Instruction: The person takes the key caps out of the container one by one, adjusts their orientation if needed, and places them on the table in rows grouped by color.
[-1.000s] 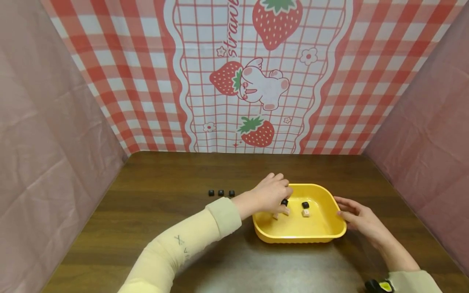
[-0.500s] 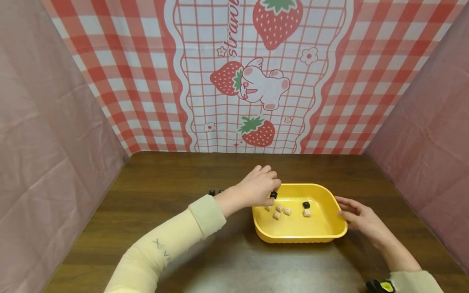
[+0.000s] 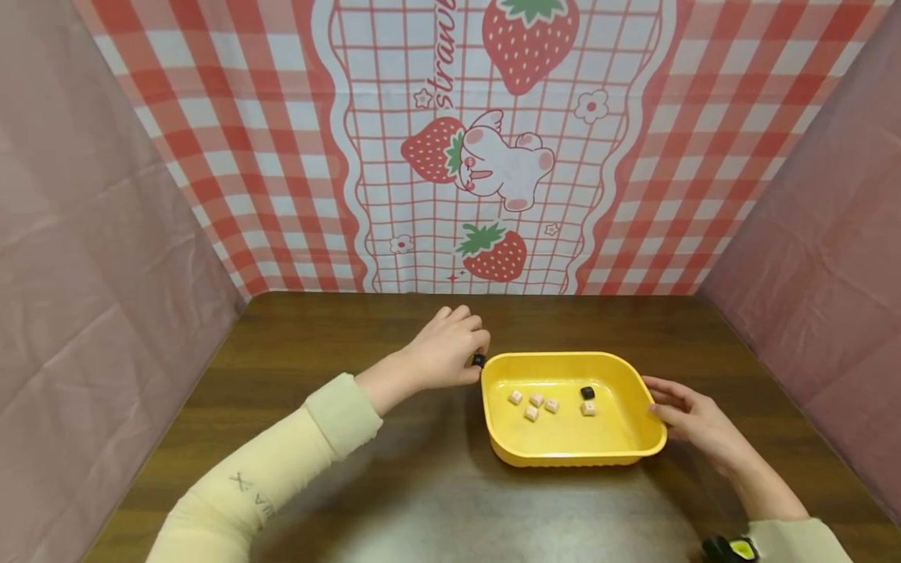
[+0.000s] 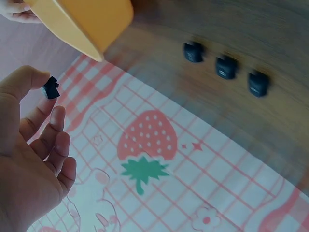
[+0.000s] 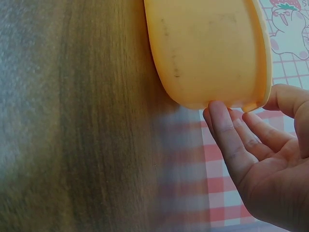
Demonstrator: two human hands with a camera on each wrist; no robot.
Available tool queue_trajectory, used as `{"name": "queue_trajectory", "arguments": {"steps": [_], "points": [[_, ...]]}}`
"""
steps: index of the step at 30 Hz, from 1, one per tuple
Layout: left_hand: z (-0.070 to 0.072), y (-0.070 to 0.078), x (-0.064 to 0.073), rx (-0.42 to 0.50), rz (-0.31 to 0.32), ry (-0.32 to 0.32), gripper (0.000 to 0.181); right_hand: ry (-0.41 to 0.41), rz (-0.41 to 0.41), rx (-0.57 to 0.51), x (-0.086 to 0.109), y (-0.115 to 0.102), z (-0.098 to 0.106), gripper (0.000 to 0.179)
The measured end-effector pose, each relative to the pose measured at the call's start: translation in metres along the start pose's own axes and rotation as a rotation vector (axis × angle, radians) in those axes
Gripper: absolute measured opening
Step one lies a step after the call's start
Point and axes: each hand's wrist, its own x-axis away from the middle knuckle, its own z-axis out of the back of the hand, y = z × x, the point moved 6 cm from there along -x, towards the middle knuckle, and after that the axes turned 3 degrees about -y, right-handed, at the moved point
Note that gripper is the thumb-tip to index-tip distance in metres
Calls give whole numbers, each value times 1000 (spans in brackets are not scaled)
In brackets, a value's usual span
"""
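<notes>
My left hand (image 3: 445, 348) pinches a black keycap (image 4: 51, 88) between thumb and index finger, just outside the left rim of a yellow plastic basin (image 3: 577, 455). The other fingers of that hand curl loosely in the left wrist view. My right hand (image 3: 693, 418) holds the basin by its right end, thumb at the rim and fingers against the outer wall. Inside the basin lie several beige keycaps (image 3: 531, 414), mostly toward the left, and one black keycap (image 3: 587, 392) on the right.
Three more black keycaps (image 4: 226, 66) stand in a row on the brown wooden table (image 3: 310, 328); my left arm hides them in the head view. A red-checked strawberry cloth (image 3: 281, 156) hangs behind the table, with pink cloth (image 3: 809, 234) at the sides.
My left hand has lifted the black keycap from inside the basin and carried it left past the rim, uncovering the beige keycaps. My right hand has stayed at the basin's right end.
</notes>
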Motion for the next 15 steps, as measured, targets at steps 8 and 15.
{"name": "queue_trajectory", "arguments": {"steps": [8, 15], "points": [[3, -22, 22, 19, 43, 30, 18, -4, -8, 2, 0, -1, -1, 66], [4, -40, 38, 51, 114, 47, 16, 1, -6, 8, -1, -1, -1, 66]]}}
